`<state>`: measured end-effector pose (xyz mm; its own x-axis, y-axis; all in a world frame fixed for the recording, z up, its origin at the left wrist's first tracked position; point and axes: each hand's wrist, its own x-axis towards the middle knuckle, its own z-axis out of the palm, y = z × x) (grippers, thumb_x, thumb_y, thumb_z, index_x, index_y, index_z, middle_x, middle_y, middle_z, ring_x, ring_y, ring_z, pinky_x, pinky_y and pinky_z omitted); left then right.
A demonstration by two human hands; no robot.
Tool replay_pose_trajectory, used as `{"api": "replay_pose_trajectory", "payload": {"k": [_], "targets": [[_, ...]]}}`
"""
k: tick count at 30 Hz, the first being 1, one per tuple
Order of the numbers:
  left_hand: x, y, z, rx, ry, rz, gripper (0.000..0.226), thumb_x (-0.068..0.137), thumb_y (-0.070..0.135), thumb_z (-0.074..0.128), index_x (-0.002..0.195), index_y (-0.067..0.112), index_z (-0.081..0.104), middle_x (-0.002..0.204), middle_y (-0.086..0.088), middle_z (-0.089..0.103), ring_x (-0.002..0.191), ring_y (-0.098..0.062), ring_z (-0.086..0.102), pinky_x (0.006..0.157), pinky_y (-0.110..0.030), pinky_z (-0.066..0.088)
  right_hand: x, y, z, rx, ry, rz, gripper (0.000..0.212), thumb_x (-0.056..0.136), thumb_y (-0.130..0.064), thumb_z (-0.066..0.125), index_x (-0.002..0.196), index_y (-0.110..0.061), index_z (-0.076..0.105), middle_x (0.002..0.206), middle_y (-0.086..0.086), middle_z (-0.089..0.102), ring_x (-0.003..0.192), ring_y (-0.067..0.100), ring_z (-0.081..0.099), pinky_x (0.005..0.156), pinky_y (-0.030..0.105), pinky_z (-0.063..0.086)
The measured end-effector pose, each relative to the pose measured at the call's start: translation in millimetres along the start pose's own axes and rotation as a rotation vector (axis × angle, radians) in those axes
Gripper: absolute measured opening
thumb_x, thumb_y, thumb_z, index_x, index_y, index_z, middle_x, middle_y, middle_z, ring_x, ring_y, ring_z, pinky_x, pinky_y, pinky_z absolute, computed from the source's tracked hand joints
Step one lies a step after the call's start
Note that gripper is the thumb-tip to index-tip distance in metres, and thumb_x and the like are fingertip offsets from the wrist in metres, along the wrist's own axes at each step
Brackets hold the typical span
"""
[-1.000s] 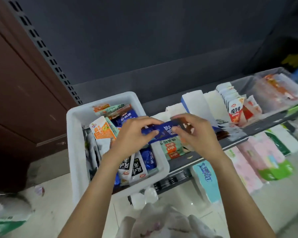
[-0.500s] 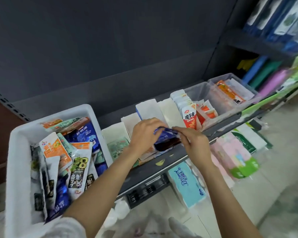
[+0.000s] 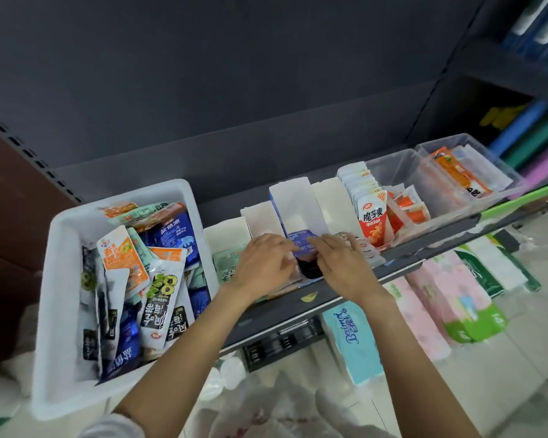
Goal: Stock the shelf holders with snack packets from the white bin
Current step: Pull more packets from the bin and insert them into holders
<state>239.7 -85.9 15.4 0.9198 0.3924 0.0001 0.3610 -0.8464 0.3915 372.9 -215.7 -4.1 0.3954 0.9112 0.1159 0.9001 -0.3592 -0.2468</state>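
Left hand: over the front of the shelf holders, fingers curled onto the left edge of a blue snack packet, pinching it.
Right hand: opposite, fingers bent over the same packet's right edge and top, gripping it.
Blue snack packet: upright between both hands, seated at the front of a white holder with blue side; dark lower part showing between the thumbs.
White bin: left end of the dark shelf, just beside the holders; heaped with mixed packets, orange, blue, black-and-white, pale green, lying at all angles.
White card holders: row of open-topped sleeves between bin and clear tubs; leftmost with a pale green packet at its front.
Red-and-white packets: filed upright, one behind another, right of the hands.
Small orange-and-white sachets: just beside that file, on its right.
Clear plastic tubs: two at the right end of the shelf; farther one with flat orange and white packs.
Tissue packs: blue, pink and green wrapped bundles standing on the floor under the shelf.
Crumpled translucent bag: bottom centre, near the forearms.
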Motion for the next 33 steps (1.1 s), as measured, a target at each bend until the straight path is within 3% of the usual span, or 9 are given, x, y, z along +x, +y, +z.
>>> {"api": "replay_pose_trajectory", "payload": {"k": [4, 7, 9, 11, 15, 18, 23, 28, 33], "targets": [[-43.5, -18.3, -21.4, -0.218, 0.338, -0.179, 0.027, 0.090, 0.048, 0.043, 0.098, 0.030, 0.061, 0.088, 0.017, 0.065, 0.081, -0.005, 0.062, 0.068, -0.027, 0.051, -3.5, -32.2, -21.2, 0.327, 0.262, 0.056, 0.040, 0.092, -0.020, 0.034, 0.118, -0.013, 0.063, 0.104, 0.006, 0.070, 0.089, 0.024, 0.064, 0.082, 0.035, 0.050], [-84.6, -44.1, -38.5, -0.202, 0.609, -0.377, 0.034, 0.089, 0.051, 0.039, 0.083, 0.023, 0.058, 0.060, 0.018, 0.053, 0.050, -0.003, 0.053, 0.046, -0.017, 0.037, 1.4, -80.4, -28.6, 0.528, 0.248, -0.002, 0.032, 0.092, -0.024, 0.041, 0.114, -0.018, 0.063, 0.094, -0.007, 0.071, 0.071, 0.006, 0.060, 0.066, 0.024, 0.049], [-111.0, -71.4, -42.3, -0.133, 0.628, -0.491, 0.019, 0.088, 0.040, 0.051, 0.084, 0.023, 0.057, 0.061, 0.015, 0.054, 0.054, -0.010, 0.055, 0.047, -0.020, 0.037, 10.7, -117.3, -19.9, 0.611, 0.154, -0.074, 0.031, 0.093, -0.030, 0.040, 0.112, -0.022, 0.063, 0.092, -0.009, 0.071, 0.069, 0.003, 0.060, 0.066, 0.024, 0.050], [-135.8, -100.8, -41.0, -0.031, 0.577, -0.579, 0.009, 0.084, 0.027, 0.061, 0.091, 0.022, 0.060, 0.076, 0.007, 0.064, 0.072, -0.021, 0.060, 0.056, -0.029, 0.046, 22.1, -155.1, -3.2, 0.630, 0.003, -0.129, 0.025, 0.096, -0.025, 0.045, 0.115, -0.022, 0.062, 0.098, -0.004, 0.071, 0.080, 0.009, 0.065, 0.073, 0.029, 0.053], [-177.5, -146.1, -36.9, 0.167, 0.359, -0.719, 0.039, 0.075, 0.027, 0.072, 0.110, 0.014, 0.063, 0.107, -0.011, 0.063, 0.101, -0.035, 0.054, 0.080, -0.043, 0.045, 40.5, -216.2, 41.0, 0.375, -0.301, -0.131, 0.028, 0.097, -0.021, 0.045, 0.122, -0.011, 0.053, 0.108, 0.009, 0.066, 0.094, 0.023, 0.063, 0.079, 0.035, 0.052], [-193.9, -162.3, -34.5, 0.138, 0.240, -0.796, 0.054, 0.077, 0.037, 0.071, 0.124, 0.017, 0.055, 0.122, -0.009, 0.055, 0.113, -0.032, 0.047, 0.090, -0.043, 0.040, 49.1, -238.9, 66.0, 0.220, -0.391, -0.009, 0.026, 0.097, -0.024, 0.046, 0.118, -0.007, 0.044, 0.106, 0.012, 0.063, 0.092, 0.028, 0.061, 0.075, 0.037, 0.050], [-204.3, -171.5, -30.1, 0.124, 0.180, -0.755, 0.058, 0.081, 0.043, 0.066, 0.131, 0.022, 0.046, 0.131, -0.003, 0.047, 0.118, -0.025, 0.042, 0.096, -0.036, 0.037, 57.1, -258.8, 85.1, 0.156, -0.350, 0.088, 0.041, 0.094, -0.033, 0.054, 0.123, -0.011, 0.035, 0.116, 0.012, 0.051, 0.093, 0.028, 0.061, 0.064, 0.033, 0.043], [-202.8, -175.9, -31.8, 0.104, 0.181, -0.739, 0.056, 0.083, 0.044, 0.063, 0.133, 0.025, 0.044, 0.132, -0.001, 0.046, 0.120, -0.022, 0.041, 0.097, -0.033, 0.035, 59.1, -268.2, 92.1, 0.141, -0.228, 0.112, 0.042, 0.090, -0.023, 0.062, 0.122, -0.010, 0.037, 0.118, 0.013, 0.050, 0.097, 0.031, 0.059, 0.067, 0.035, 0.047], [-196.8, -168.6, -34.7, -0.123, 0.420, -0.598, 0.044, 0.085, 0.034, 0.065, 0.125, 0.021, 0.054, 0.124, -0.003, 0.054, 0.113, -0.022, 0.048, 0.092, -0.032, 0.041, 51.7, -260.0, 80.3, 0.449, -0.036, 0.190, 0.051, 0.087, -0.011, 0.065, 0.128, -0.018, 0.036, 0.121, 0.010, 0.054, 0.099, 0.027, 0.061, 0.074, 0.037, 0.052]]}}
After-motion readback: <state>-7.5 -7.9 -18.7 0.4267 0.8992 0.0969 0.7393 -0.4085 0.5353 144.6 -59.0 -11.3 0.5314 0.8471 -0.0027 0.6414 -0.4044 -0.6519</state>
